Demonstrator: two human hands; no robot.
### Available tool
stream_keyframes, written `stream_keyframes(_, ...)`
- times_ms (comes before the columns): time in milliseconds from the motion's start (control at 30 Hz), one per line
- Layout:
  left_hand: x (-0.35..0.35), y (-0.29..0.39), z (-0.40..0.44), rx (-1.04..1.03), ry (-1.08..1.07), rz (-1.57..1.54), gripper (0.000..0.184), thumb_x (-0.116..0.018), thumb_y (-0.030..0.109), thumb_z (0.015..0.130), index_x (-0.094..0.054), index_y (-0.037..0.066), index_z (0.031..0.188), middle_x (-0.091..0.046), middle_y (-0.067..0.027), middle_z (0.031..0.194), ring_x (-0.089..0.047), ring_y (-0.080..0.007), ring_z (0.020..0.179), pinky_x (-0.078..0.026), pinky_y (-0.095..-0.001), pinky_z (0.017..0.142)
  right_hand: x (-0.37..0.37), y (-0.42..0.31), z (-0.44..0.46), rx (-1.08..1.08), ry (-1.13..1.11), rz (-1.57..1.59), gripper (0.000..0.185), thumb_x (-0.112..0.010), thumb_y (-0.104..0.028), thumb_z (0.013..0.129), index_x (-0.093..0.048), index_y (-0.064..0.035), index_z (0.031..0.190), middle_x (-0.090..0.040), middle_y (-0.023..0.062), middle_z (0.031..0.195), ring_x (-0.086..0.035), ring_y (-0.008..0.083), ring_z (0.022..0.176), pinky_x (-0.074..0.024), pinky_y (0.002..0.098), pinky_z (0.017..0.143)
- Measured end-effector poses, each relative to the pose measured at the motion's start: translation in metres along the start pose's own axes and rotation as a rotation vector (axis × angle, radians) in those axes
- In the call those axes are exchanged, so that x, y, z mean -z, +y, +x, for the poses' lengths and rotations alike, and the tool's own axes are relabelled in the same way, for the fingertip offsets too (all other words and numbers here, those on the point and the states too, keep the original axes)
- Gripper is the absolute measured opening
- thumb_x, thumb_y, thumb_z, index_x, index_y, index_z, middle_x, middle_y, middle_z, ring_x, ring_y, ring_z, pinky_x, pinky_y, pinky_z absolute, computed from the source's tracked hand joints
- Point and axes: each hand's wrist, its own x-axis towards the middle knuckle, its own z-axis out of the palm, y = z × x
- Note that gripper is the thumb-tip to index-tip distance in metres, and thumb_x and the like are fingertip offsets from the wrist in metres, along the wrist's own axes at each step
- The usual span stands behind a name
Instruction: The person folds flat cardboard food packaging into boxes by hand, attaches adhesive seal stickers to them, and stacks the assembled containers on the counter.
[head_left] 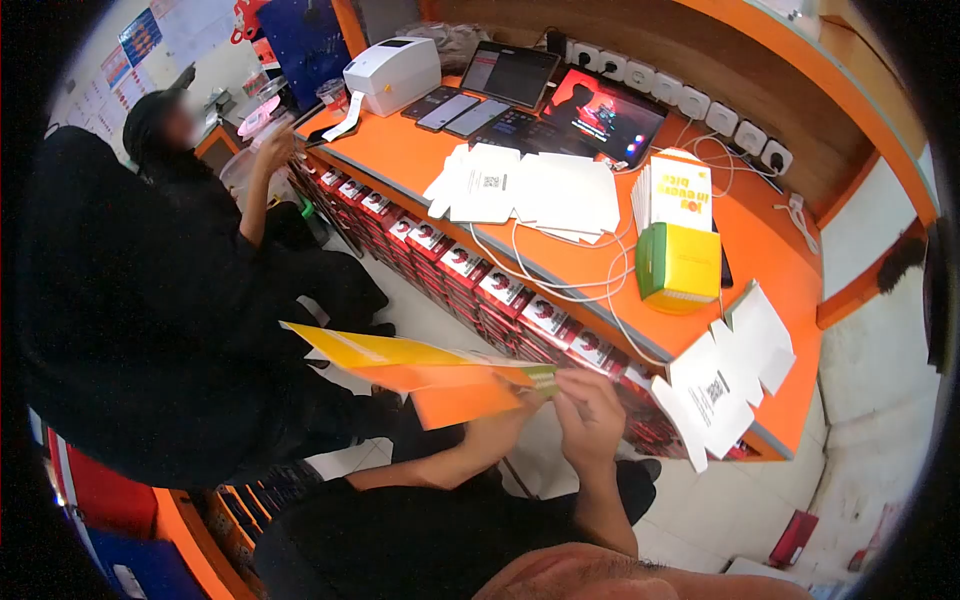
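Note:
A yellow, orange and green cardboard box blank point(440, 375) is held up in front of my lap, partly folded and tilted. My right hand point(590, 408) pinches its green end, thumb and fingers closed. From below, my left hand point(497, 432) grips the same blank near that end, and the cardboard hides part of its fingers. On the orange desk point(760, 330) stands a folded yellow and green box point(680, 265), beside a stack of printed cards point(675, 192) in white, yellow and orange.
White box blanks point(545, 190) with QR codes lie on the desk; another blank point(715, 385) overhangs its front corner. Behind are a label printer point(392, 75), phones point(447, 112), a tablet point(605, 115), cables and sockets. Red packs point(465, 265) are stacked below. Someone in black point(150, 300) sits left.

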Motion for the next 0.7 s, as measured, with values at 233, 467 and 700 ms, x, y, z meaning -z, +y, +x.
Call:
stream_keyframes(233,-0.023,0.025,0.016,-0.326,0.018,0.118,0.02,-0.071,-0.002,0.092,-0.07,-0.003,0.112,-0.068,-0.0114,0.109,-0.069,-0.0179,0.097,-0.058,-0.0288,0.079,0.027,-0.001,0.022,-0.184,-0.068,0.193,0.011,-0.07,0.004,0.091,-0.07,0.0062,0.103,-0.068,0.0144,0.114,-0.067,0.0172,0.103,-0.0559,0.0282,0.088)
stream_keyframes(467,-0.055,0.004,-0.026,-0.045,0.043,-0.171,0.009,-0.068,0.002,0.096,-0.066,-0.003,0.104,-0.069,-0.0096,0.105,-0.068,-0.0154,0.096,-0.055,-0.0285,0.086,0.065,-0.003,0.001,-0.281,-0.126,0.284,0.01,-0.069,0.005,0.092,-0.07,0.0074,0.101,-0.065,0.0131,0.115,-0.066,0.0169,0.103,-0.0555,0.0282,0.089)
stream_keyframes(700,-0.074,0.01,-0.088,0.142,0.022,-0.392,0.011,-0.066,0.005,0.099,-0.063,-0.002,0.109,-0.07,-0.0103,0.107,-0.068,-0.0172,0.1,-0.057,-0.032,0.092,0.097,-0.022,-0.046,-0.369,-0.169,0.38,0.009,-0.068,0.005,0.091,-0.071,0.0072,0.099,-0.061,0.0151,0.125,-0.065,0.0177,0.108,-0.0547,0.0291,0.091)
